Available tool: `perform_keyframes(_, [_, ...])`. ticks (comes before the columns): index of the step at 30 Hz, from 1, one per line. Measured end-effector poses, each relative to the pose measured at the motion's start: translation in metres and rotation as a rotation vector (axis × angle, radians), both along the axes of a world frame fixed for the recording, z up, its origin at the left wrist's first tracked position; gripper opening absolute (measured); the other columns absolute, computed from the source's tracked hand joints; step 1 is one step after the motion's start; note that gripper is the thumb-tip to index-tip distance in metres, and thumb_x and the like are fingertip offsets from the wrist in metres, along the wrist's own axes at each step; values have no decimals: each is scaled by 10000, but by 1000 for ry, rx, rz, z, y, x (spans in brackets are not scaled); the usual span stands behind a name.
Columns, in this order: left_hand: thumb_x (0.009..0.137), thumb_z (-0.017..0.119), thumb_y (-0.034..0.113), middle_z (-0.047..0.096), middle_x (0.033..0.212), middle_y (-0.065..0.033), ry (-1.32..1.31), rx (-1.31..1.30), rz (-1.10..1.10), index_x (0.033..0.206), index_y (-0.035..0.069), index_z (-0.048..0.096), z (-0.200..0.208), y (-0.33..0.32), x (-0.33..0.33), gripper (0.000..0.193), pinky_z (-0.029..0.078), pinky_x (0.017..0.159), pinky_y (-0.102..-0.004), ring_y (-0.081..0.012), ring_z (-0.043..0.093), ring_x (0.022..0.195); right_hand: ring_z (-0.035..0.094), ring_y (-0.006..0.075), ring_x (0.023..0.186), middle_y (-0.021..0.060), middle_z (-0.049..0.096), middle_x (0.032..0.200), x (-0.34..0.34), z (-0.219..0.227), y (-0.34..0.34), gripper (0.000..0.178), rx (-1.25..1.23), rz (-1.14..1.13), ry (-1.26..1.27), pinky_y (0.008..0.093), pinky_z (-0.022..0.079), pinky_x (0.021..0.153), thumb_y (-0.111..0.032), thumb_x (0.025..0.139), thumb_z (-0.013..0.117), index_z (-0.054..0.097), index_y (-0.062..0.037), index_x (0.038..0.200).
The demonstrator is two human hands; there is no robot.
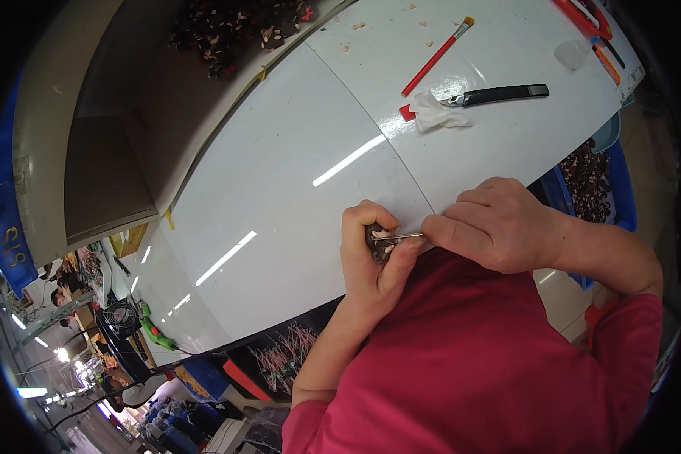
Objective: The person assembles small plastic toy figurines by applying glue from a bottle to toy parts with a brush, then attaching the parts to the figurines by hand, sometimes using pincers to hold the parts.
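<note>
My left hand point(367, 261) is closed around a small dark brown piece point(376, 244) with pale, petal-like bits on it, held close to my red shirt at the table's near edge. A thin metal tool point(408, 237) runs from my right hand point(495, 227) to that piece, its tip against the pale bits. The fingers of the right hand pinch the tool's other end and cover it, so I cannot make out its exact kind. My left thumb lies right beside the thin shaft.
On the white table point(280, 189) lie a red-handled brush point(439, 57), a black utility knife point(499, 94) and a crumpled white tissue point(437, 113). A bin point(129, 113) with dark pieces stands far left. Blue crates point(623, 189) stand right, below table height. A green tool point(155, 329) lies left.
</note>
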State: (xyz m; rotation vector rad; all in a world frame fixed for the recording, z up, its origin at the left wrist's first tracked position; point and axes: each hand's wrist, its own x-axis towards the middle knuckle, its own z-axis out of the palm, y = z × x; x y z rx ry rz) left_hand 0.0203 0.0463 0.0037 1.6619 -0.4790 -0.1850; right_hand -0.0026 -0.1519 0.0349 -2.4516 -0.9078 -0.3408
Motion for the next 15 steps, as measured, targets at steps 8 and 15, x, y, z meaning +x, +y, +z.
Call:
perform_keyframes(8, [864, 655, 254, 408, 771, -11, -11, -11, 41, 940, 47, 413, 5, -3, 1, 327, 320, 558, -224, -80, 354, 634, 546, 120, 549, -8, 482, 617, 11, 4, -6, 152, -54, 44, -57, 265, 418, 443, -152, 762, 598, 588, -91, 901])
perform_keyframes(15, [840, 648, 98, 437, 841, 1, 265, 30, 86, 1040, 45, 464, 22, 0, 2, 277, 351, 626, -187, -43, 394, 702, 628, 214, 690, 64, 612, 771, 8, 8, -15, 114, 107, 38, 374, 289, 475, 568, -130, 842, 584, 575, -58, 931])
